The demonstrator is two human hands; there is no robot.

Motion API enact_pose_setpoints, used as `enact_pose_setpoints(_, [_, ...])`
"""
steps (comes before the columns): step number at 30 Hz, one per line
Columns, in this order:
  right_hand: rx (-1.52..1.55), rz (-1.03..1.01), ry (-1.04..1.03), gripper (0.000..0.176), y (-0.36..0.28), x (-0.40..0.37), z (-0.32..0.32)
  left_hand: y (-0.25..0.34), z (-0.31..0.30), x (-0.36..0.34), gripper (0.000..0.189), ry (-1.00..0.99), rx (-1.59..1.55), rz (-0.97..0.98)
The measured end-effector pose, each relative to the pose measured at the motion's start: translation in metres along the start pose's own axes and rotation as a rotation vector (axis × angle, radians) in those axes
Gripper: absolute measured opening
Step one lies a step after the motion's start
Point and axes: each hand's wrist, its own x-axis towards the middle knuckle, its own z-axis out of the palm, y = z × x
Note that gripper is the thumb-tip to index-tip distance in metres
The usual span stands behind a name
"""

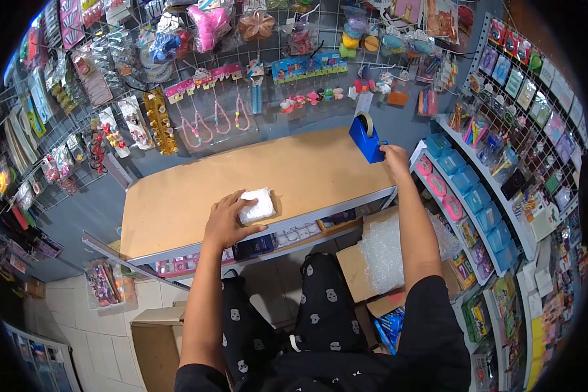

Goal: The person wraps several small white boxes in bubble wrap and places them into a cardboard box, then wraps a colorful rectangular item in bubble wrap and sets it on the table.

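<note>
The left hand (230,221) pins the white parcel (257,206) at the bench's (176,202) near edge, grip curled over it to keep the wrap shut, while the right hand (393,157) reaches the far-corner dispenser (364,142), grip pinching its tape (368,121).

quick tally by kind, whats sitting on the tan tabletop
white wrapped packet, gripped by the left hand: 1
blue tape dispenser, right hand at it: 1
total: 2
</note>
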Motion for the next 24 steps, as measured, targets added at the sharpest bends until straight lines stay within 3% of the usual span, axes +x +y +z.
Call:
enact_pose_setpoints(10, [-0.208, -0.254, 0.081, 0.026, 0.003, -0.005, 0.001, 0.0, 0.0, 0.0, 0.078, 0.001, 0.01, -0.008])
enact_pose_setpoints(24, [-0.501, -0.354, 0.164, 0.018, -0.01, -0.011, 0.001, -0.001, 0.001, -0.001, 0.077, 0.009, 0.018, 0.004])
